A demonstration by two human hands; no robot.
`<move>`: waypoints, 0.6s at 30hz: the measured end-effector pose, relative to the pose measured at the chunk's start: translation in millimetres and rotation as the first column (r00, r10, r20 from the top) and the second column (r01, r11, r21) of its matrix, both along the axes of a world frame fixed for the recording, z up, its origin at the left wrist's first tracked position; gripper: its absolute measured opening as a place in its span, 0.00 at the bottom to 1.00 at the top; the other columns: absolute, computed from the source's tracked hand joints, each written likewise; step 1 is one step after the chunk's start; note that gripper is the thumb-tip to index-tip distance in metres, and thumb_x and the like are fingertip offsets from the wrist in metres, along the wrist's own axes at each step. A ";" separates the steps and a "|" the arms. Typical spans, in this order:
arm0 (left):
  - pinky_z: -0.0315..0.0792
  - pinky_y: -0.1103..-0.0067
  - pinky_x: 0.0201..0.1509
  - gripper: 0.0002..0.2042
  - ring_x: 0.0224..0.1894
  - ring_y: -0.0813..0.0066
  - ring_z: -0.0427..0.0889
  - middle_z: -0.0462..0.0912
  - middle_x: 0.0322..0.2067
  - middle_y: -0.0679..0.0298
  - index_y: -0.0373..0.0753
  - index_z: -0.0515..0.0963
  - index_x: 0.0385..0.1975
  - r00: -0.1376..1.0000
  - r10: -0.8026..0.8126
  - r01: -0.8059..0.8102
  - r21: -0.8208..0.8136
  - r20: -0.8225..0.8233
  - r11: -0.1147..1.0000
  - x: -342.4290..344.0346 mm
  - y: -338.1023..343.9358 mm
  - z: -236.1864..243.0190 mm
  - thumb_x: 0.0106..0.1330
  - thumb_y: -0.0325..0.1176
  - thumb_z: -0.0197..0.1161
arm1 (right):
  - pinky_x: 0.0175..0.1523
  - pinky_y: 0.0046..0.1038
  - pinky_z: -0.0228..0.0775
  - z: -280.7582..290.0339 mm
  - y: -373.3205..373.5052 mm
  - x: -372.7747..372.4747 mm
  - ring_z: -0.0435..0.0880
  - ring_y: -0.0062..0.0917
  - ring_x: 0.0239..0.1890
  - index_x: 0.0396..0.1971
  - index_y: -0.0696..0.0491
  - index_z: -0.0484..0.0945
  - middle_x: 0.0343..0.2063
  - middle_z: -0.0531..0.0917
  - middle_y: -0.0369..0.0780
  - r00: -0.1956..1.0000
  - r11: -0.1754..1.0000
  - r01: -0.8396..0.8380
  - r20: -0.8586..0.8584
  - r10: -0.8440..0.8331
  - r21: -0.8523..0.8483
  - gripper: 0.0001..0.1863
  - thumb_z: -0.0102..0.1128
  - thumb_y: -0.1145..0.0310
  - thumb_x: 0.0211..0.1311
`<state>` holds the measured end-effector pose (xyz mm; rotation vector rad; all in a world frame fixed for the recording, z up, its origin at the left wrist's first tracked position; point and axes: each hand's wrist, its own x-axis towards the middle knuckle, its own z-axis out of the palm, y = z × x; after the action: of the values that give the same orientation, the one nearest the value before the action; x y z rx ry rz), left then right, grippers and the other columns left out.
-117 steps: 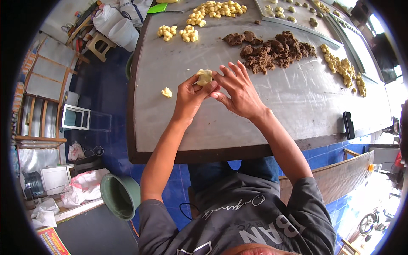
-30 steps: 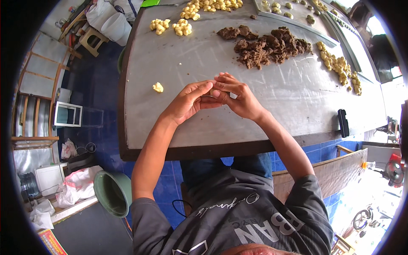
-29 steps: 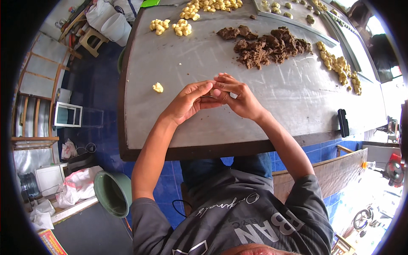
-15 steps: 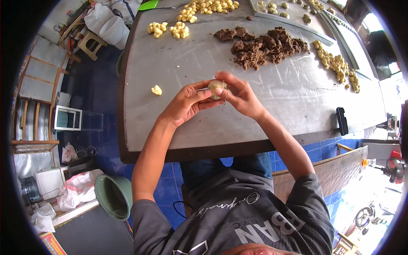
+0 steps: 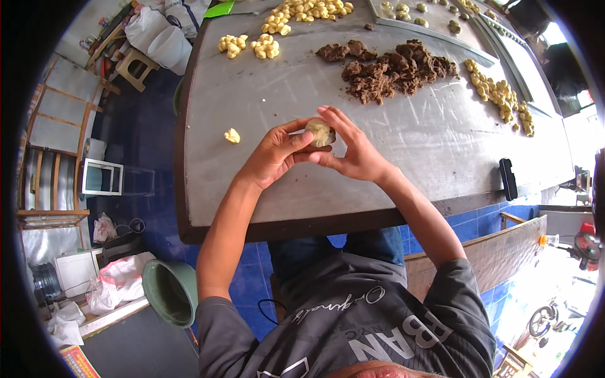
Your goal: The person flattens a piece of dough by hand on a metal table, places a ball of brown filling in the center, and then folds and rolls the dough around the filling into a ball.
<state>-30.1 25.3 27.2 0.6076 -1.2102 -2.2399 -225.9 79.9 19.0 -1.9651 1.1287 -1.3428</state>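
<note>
Holding the pale, round dough piece (image 5: pixel 319 133) between thumb and fingers of the left hand (image 5: pixel 277 151), at the frame's centre. Curving the right hand (image 5: pixel 356 149) beside it, thumb and fingers apart, perhaps touching, impossible to tell. Probably needing light, even pressing all around.

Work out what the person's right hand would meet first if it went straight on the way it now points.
Most likely the round, pale yellowish dough ball held in the left hand, just to the left of the open right hand; depth is unclear, so they may already touch.
</note>
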 end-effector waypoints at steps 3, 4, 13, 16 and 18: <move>0.77 0.80 0.52 0.22 0.43 0.83 0.81 0.81 0.44 0.66 0.36 0.72 0.57 0.988 0.065 -0.049 -0.114 0.138 0.992 -1.6 4.4 -0.3 0.68 0.41 0.62 | 0.67 0.41 0.62 2.8 -0.6 -0.6 0.72 0.45 0.60 0.54 0.58 0.72 0.53 0.77 0.48 0.995 0.992 -0.072 -0.056 0.078 0.108 0.28 0.70 0.63 0.56; 0.78 0.80 0.51 0.22 0.43 0.84 0.81 0.81 0.43 0.66 0.36 0.72 0.56 0.992 0.054 -0.047 -0.064 0.110 0.997 -1.4 3.6 -1.7 0.67 0.41 0.63 | 0.68 0.41 0.60 0.4 -3.2 -1.2 0.70 0.45 0.61 0.53 0.58 0.72 0.55 0.75 0.48 0.994 0.991 -0.069 -0.076 0.077 0.113 0.29 0.71 0.63 0.54; 0.78 0.79 0.50 0.22 0.44 0.79 0.82 0.82 0.43 0.64 0.35 0.74 0.54 0.997 0.050 -0.045 -0.095 0.055 0.994 -7.0 4.1 -4.3 0.64 0.39 0.67 | 0.72 0.46 0.49 -6.3 -4.5 8.5 0.70 0.45 0.62 0.53 0.55 0.73 0.51 0.78 0.47 0.985 0.997 0.018 -0.170 -0.031 -0.076 0.30 0.74 0.66 0.50; 0.79 0.77 0.51 0.22 0.46 0.77 0.81 0.81 0.44 0.62 0.34 0.73 0.55 0.990 0.068 -0.041 -0.204 0.125 0.978 -5.8 4.3 -7.7 0.65 0.40 0.65 | 0.72 0.46 0.49 -5.1 -3.2 9.7 0.71 0.45 0.60 0.53 0.56 0.73 0.50 0.79 0.49 0.970 0.994 -0.046 -0.244 0.021 -0.095 0.29 0.73 0.66 0.50; 0.79 0.76 0.52 0.23 0.47 0.76 0.81 0.81 0.45 0.60 0.34 0.72 0.56 0.986 0.072 -0.030 -0.265 0.151 0.964 -4.1 4.2 -8.9 0.67 0.42 0.63 | 0.71 0.47 0.50 -3.0 -1.7 6.4 0.72 0.45 0.59 0.53 0.56 0.72 0.49 0.78 0.49 0.934 0.992 -0.068 -0.357 0.026 -0.106 0.28 0.71 0.65 0.53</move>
<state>-34.3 29.5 18.3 0.7138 -1.5221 -1.9736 -219.5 78.1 16.0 -2.3741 1.1735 -1.0752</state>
